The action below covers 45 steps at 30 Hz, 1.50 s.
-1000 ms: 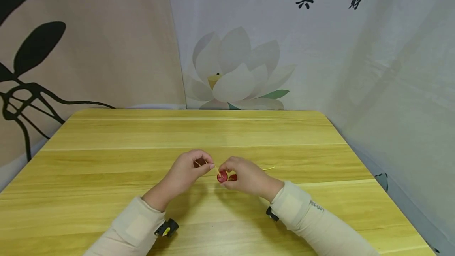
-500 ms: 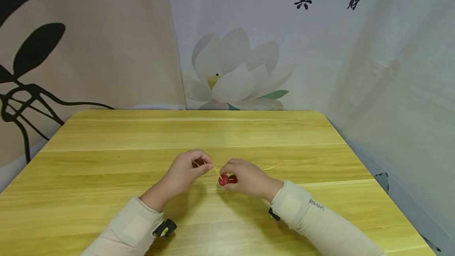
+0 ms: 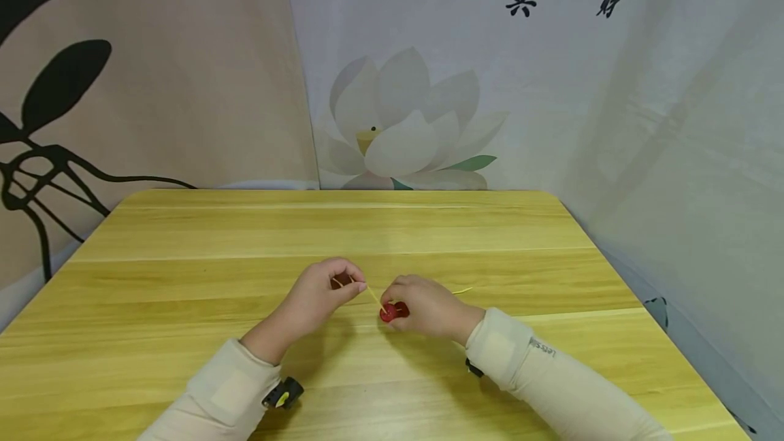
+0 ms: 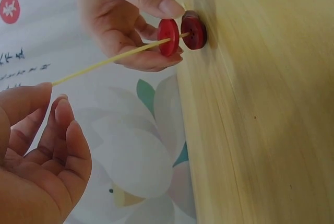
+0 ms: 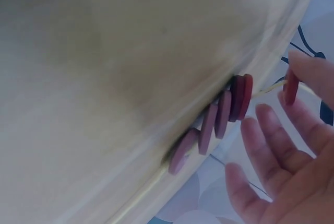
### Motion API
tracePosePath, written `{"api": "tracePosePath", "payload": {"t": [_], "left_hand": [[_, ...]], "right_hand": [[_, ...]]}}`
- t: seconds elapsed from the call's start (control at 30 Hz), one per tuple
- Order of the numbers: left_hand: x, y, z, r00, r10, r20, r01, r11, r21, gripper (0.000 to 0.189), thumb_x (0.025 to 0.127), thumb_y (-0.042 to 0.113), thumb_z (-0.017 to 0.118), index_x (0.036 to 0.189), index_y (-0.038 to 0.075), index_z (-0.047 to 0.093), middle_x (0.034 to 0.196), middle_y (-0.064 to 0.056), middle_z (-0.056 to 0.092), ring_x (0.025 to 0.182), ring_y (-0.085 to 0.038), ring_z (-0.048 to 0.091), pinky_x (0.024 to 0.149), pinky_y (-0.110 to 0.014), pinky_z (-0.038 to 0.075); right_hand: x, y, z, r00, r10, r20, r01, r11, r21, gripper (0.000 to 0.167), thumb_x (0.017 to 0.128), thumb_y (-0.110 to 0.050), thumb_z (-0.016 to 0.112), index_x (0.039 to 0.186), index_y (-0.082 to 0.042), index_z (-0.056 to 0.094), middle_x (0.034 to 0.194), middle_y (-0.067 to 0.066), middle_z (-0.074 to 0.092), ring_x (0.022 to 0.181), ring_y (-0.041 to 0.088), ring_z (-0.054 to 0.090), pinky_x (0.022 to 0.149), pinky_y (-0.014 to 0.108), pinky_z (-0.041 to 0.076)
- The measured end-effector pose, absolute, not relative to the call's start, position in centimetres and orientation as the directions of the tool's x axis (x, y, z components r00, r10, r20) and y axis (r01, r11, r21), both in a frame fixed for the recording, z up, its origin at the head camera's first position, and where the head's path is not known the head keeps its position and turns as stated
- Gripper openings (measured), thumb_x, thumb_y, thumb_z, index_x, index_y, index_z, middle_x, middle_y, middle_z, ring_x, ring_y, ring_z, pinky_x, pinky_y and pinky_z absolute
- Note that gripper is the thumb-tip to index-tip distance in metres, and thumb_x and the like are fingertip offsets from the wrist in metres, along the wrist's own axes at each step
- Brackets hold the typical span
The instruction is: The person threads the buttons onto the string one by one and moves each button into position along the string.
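Observation:
Between thumb and forefinger my left hand (image 3: 318,297) pinches a thin yellow string (image 4: 107,65). The string runs taut to a round red button (image 4: 168,37) and passes through it. My right hand (image 3: 427,306) pinches this button by its edge, thumb on one side and fingers on the other. Beyond it on the same string, a dark red button (image 4: 193,32) stands close to the tabletop. In the right wrist view, several strung buttons (image 5: 208,129), red and mauve-looking, stand on edge in a leaning row. The string's tail (image 3: 462,290) shows past my right hand.
Both hands are over a wooden table (image 3: 343,223) with a yellowish grain. Behind it hangs a cloth backdrop (image 3: 551,101) printed with a lotus and dark characters. Small black cameras (image 3: 284,393) are strapped at the wrists.
My right hand and the red button have shifted slightly right and down, away from my left hand. More string shows between them. The left hand stays nearly still.

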<state>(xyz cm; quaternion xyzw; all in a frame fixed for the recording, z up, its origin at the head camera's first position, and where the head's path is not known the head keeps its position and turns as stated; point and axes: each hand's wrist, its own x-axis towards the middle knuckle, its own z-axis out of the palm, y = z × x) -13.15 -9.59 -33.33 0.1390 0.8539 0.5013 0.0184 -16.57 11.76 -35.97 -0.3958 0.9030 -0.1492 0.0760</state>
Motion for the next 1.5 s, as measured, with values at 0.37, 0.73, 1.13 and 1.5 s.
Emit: {"api": "tracePosePath", "payload": {"t": [0.37, 0.73, 1.13, 1.5], "left_hand": [[-13.2, -9.8, -33.2, -0.959, 0.263, 0.110, 0.226, 0.469, 0.853, 0.006, 0.090, 0.009, 0.067, 0.093, 0.004, 0.066, 0.087, -0.002, 0.062, 0.076, -0.016, 0.056, 0.068, -0.031, 0.049], [-13.1, -9.9, -33.0, -0.963, 0.254, 0.087, 0.205, 0.489, 0.848, 0.006, 0.091, 0.011, 0.067, 0.092, 0.005, 0.066, 0.086, -0.002, 0.062, 0.076, -0.016, 0.056, 0.068, -0.031, 0.049], [-13.3, -10.2, -33.0, -0.966, 0.252, 0.065, 0.183, 0.483, 0.856, 0.004, 0.092, 0.008, 0.065, 0.094, 0.005, 0.066, 0.087, -0.003, 0.062, 0.077, -0.017, 0.055, 0.067, -0.031, 0.048], [-14.0, -10.9, -33.8, -0.959, 0.268, 0.089, 0.223, 0.523, 0.823, 0.005, 0.092, 0.009, 0.064, 0.090, 0.004, 0.066, 0.087, -0.002, 0.063, 0.080, -0.016, 0.056, 0.072, -0.033, 0.048]], "right_hand": [[-17.0, 11.7, -36.2, -0.677, -0.734, -0.047, -0.689, 0.656, -0.308, 0.027, 0.086, -0.026, 0.074, 0.109, -0.013, 0.069, 0.102, -0.003, 0.062, 0.088, 0.010, 0.054, 0.078, 0.025, 0.048], [-17.3, 11.6, -36.4, -0.670, -0.738, -0.077, -0.694, 0.660, -0.287, 0.027, 0.085, -0.024, 0.076, 0.109, -0.014, 0.070, 0.106, -0.002, 0.063, 0.093, 0.011, 0.056, 0.081, 0.026, 0.048], [-17.6, 11.7, -36.8, -0.664, -0.745, -0.070, -0.701, 0.652, -0.288, 0.024, 0.084, -0.020, 0.076, 0.105, -0.012, 0.071, 0.105, 0.000, 0.063, 0.093, 0.013, 0.058, 0.080, 0.027, 0.050], [-17.6, 11.7, -36.9, -0.652, -0.755, -0.072, -0.713, 0.643, -0.280, 0.025, 0.084, -0.021, 0.076, 0.107, -0.013, 0.071, 0.106, 0.000, 0.063, 0.093, 0.013, 0.056, 0.079, 0.026, 0.049]]}}
